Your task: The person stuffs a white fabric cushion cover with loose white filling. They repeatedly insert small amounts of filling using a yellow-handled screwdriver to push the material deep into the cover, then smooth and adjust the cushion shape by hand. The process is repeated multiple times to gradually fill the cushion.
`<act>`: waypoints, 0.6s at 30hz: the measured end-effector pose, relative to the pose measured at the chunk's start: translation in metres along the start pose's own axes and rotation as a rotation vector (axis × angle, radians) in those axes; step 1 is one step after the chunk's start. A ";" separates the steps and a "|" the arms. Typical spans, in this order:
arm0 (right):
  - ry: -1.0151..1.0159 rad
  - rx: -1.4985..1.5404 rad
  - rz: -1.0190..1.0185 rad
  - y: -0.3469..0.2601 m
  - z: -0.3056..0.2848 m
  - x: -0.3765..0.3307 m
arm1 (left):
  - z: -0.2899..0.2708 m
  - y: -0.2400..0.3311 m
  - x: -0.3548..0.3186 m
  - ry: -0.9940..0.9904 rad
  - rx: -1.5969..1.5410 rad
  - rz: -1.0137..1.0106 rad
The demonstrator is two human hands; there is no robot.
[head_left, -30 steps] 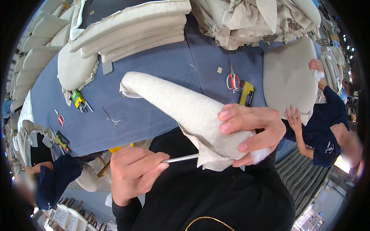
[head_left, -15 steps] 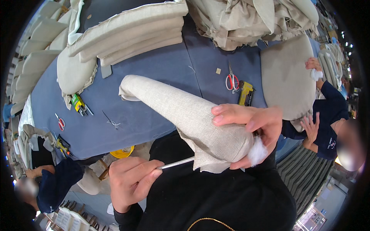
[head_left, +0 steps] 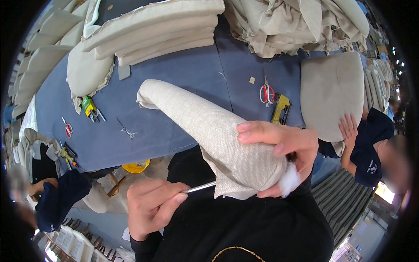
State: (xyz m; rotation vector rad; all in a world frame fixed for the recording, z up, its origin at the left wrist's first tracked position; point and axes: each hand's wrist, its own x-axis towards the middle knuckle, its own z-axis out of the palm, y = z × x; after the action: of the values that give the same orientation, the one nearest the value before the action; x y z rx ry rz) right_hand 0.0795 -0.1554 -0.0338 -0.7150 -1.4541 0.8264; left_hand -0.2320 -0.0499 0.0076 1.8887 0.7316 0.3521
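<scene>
My left hand (head_left: 153, 207) pinches a thin metal rod (head_left: 200, 187), whose far end disappears under the open lower edge of a beige fabric-covered piece (head_left: 205, 122). This piece is long, narrow at its upper left and wide at its lower right, where my right hand (head_left: 297, 142) grips it. The fingers lie over the fabric, with the thumb side hidden in part. A tuft of white stuffing (head_left: 289, 179) sticks out between the fabric and my right palm. How far the rod reaches inside is hidden.
On the blue table (head_left: 183, 65) lie red-handled scissors (head_left: 266, 92), a yellow staple gun (head_left: 281, 108), a green box (head_left: 89, 107) and smaller scissors (head_left: 68, 129). Stacked beige cushions (head_left: 166, 37) and heaped fabric (head_left: 292, 26) stand behind. Co-workers are at left and right; one touches a cushion (head_left: 331, 96).
Slightly less of the rod shows outside the fabric, and my left hand is a little closer to it. The right co-worker's raised hand with a white wad has gone from the cushion's edge.
</scene>
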 end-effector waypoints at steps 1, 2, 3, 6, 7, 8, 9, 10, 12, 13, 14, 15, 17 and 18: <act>-0.064 -0.046 -0.016 -0.003 -0.006 0.005 | 0.000 0.000 -0.002 -0.004 0.003 -0.006; -0.127 -0.093 -0.032 -0.005 -0.009 0.008 | 0.000 0.000 -0.004 -0.007 0.006 -0.012; -0.139 -0.102 -0.045 -0.005 -0.008 0.010 | 0.000 0.000 -0.006 -0.011 0.008 -0.018; -0.160 -0.119 -0.059 -0.002 -0.002 0.014 | -0.002 0.012 -0.003 -0.029 0.031 -0.060; -0.159 -0.129 -0.050 -0.005 -0.003 0.014 | -0.003 0.015 -0.005 -0.028 0.043 -0.069; -0.158 -0.140 -0.041 -0.006 -0.002 0.014 | -0.004 0.017 -0.006 -0.026 0.054 -0.079; -0.099 -0.111 -0.032 -0.006 0.002 0.012 | -0.005 0.019 -0.008 -0.024 0.065 -0.088; -0.041 -0.085 -0.021 -0.006 0.007 0.009 | -0.005 0.019 -0.011 -0.020 0.076 -0.095; -0.012 -0.076 -0.017 -0.006 0.009 0.006 | -0.006 0.018 -0.020 -0.010 0.098 -0.110; -0.038 -0.092 -0.023 -0.006 0.006 0.003 | -0.006 0.019 -0.022 -0.011 0.104 -0.110; -0.066 -0.108 -0.030 -0.005 0.005 0.002 | -0.007 0.020 -0.024 -0.011 0.109 -0.110; -0.073 -0.122 -0.033 -0.005 0.005 0.002 | -0.007 0.021 -0.025 -0.010 0.115 -0.111; -0.095 -0.146 -0.040 -0.006 0.005 0.002 | -0.004 0.024 -0.026 0.010 0.086 -0.121; -0.062 -0.143 -0.045 -0.006 0.008 0.003 | -0.002 0.026 -0.026 0.020 0.072 -0.126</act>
State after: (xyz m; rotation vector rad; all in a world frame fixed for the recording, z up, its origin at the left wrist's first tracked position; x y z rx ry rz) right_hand 0.0714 -0.1566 -0.0271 -0.7665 -1.5917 0.7203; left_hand -0.2445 -0.0728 0.0342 1.8981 0.8823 0.2688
